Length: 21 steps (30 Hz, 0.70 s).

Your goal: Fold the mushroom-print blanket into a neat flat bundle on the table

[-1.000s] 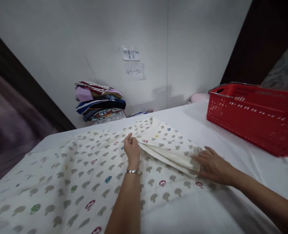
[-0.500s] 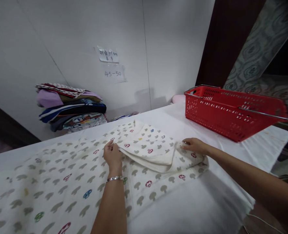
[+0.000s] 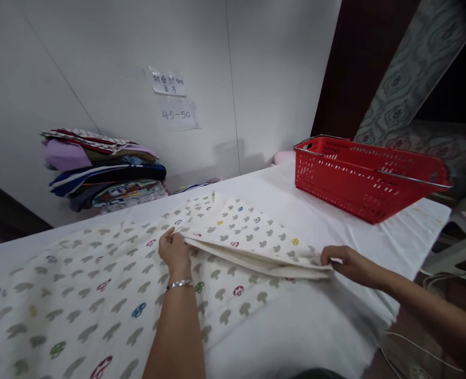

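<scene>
Right hand [image 3: 345, 261] shifted along cloth [image 3: 233, 223], left hand [image 3: 175, 253] opposite, both hands' fingers pinching it, paper [image 3: 180, 122] reading "45-50"

A cream cloth [image 3: 112, 263], printed with grey-brown mushrooms and scattered red, blue, green and yellow ones, lies on the white-covered tabletop [image 3: 252, 197], spreading broadly toward eight o'clock with soft wrinkles. Toward four o'clock it is folded over, its layered edges nearly straight and slightly parted.

Matt cloth sheet [image 3: 117, 284]; glossy plastic basket [image 3: 335, 181] with smooth metal handles [image 3: 412, 179].
</scene>
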Tool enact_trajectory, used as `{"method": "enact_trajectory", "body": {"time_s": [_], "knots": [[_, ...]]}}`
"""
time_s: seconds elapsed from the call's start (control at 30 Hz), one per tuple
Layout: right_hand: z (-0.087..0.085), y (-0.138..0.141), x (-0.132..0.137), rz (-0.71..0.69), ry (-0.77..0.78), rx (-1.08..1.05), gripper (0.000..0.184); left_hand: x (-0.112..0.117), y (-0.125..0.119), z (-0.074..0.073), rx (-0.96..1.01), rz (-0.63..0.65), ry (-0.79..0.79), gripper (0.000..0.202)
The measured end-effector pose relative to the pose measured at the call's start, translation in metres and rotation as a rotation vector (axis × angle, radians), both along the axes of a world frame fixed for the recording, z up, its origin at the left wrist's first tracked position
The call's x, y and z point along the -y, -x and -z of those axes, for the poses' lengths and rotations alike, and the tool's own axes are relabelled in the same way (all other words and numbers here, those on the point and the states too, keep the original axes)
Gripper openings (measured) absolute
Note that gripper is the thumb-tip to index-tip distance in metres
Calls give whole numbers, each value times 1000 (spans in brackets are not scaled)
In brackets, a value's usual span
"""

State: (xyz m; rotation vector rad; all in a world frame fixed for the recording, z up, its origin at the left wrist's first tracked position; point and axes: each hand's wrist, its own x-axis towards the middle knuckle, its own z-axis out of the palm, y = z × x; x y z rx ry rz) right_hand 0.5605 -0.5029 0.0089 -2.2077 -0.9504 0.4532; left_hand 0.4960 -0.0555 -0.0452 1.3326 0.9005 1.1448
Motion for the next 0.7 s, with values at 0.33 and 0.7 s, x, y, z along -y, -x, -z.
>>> {"method": "enact_trajectory", "body": {"time_s": [0.33,0.7], "knots": [[-3,72,-33,-273,-66,588,38,4,6,-7,26,8,159,39],[50,92,-70,-166,127,675,37,2,9,-3,38,30,164,33]]}}
